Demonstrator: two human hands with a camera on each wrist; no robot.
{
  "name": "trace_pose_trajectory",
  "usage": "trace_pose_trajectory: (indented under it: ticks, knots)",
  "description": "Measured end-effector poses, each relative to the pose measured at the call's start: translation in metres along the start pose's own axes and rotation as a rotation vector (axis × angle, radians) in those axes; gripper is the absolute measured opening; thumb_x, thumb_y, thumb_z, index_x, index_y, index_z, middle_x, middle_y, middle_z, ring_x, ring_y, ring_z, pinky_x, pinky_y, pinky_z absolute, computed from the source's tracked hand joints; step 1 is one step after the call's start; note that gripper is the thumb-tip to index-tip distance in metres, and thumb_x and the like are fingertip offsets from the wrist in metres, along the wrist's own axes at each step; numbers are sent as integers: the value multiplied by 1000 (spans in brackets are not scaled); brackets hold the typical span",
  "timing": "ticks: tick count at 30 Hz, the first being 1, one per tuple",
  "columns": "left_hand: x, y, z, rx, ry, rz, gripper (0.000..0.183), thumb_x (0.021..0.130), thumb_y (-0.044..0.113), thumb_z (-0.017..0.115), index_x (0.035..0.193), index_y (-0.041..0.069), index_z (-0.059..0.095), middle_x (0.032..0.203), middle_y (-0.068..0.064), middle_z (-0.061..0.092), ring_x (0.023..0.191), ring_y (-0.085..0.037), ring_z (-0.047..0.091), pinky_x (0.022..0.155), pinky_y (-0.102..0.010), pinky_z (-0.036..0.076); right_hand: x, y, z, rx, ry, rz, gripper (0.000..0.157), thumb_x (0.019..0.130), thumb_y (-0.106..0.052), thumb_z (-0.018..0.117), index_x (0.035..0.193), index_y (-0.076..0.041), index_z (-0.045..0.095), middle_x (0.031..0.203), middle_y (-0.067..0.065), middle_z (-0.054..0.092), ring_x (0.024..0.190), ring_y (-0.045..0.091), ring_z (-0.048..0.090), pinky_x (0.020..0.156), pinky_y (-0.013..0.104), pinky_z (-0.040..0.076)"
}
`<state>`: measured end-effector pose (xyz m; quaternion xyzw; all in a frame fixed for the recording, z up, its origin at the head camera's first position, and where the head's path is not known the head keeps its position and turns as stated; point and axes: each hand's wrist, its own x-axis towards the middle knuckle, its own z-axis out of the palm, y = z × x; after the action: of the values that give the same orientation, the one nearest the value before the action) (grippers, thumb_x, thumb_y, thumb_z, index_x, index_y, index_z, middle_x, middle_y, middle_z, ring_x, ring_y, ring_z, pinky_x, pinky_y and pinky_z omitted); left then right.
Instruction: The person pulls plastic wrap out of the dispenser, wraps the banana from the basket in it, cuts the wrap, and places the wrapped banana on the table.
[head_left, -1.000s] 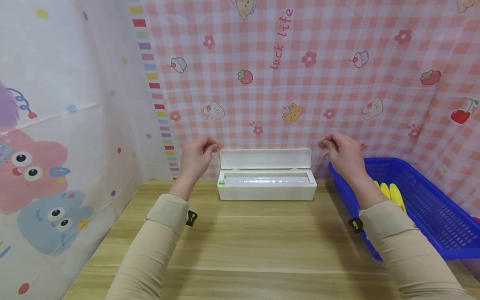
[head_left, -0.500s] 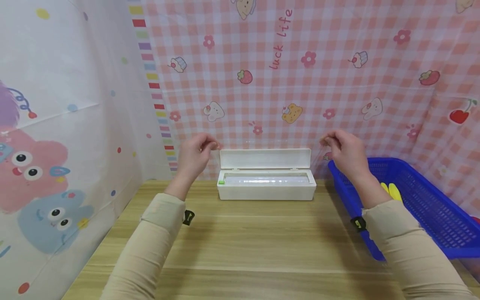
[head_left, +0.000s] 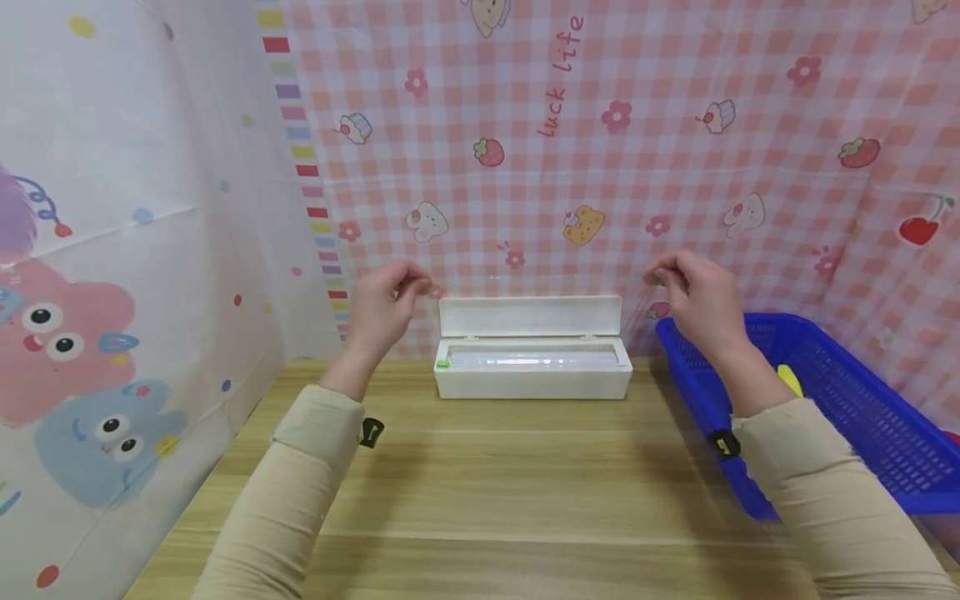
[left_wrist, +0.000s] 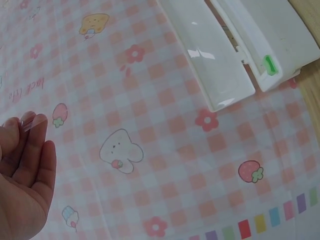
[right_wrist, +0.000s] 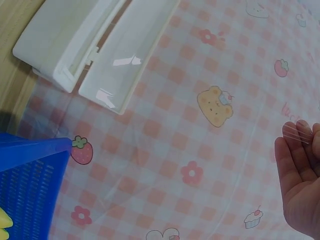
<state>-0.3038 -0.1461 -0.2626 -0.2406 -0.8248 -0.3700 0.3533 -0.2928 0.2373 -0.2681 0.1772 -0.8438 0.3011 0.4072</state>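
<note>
Clear plastic film is pinched between thumb and fingers of my left hand, at the left of the box in the head view. Across from it, my right hand pinches clear film too, raised over the near corner of the blue basket. Between the hands, the span of film barely shows against the patterned cloth. A white cling film dispenser stands below and between them, its lid tipped up at the back. Inside lies a clear roll; a green slider sits at its left end.
A blue plastic basket is at the right, with yellow bananas-like items partly hidden by the right forearm. Pink checked cloth hangs right behind the dispenser. The wooden table stretches in front.
Both hands have drifted slightly upward and apart, left hand to the left and right hand to the right, still pinching. The dispenser and basket have stayed in place.
</note>
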Motion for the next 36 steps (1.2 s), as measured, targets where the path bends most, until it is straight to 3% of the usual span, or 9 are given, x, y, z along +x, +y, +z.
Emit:
trace_pose_trajectory:
  ticks: [9,17,27,36]
  knots:
    - [1,5,-5,-8,40,75,4,90,-3,68,89,1,68,86,-11,72,77,-20,66,69,-31,56,2,-4,-5,14,35,-32,10,97,3,58,93,3,67,88,16,72,82,32,69,62,16,37]
    - [3,10,-9,-6,31,61,5,91,-2,68,89,2,68,87,-10,71,79,-19,66,70,-30,55,3,-7,-8,24,65,-44,11,97,2,59,92,3,69,87,15,72,79,21,65,62,15,37]
    - [4,14,-14,-26,68,132,4,89,-3,69,87,0,68,85,-12,72,76,-20,67,66,-24,52,3,-10,-15,6,61,-41,14,100,-3,57,95,1,70,91,17,72,83,32,68,64,17,38]
    - [5,17,-17,-69,75,156,4,90,-5,68,87,-1,67,86,-12,72,76,-19,67,66,-17,49,3,-14,-20,-1,71,-40,14,100,-3,57,96,1,70,92,16,72,85,30,67,66,14,37]
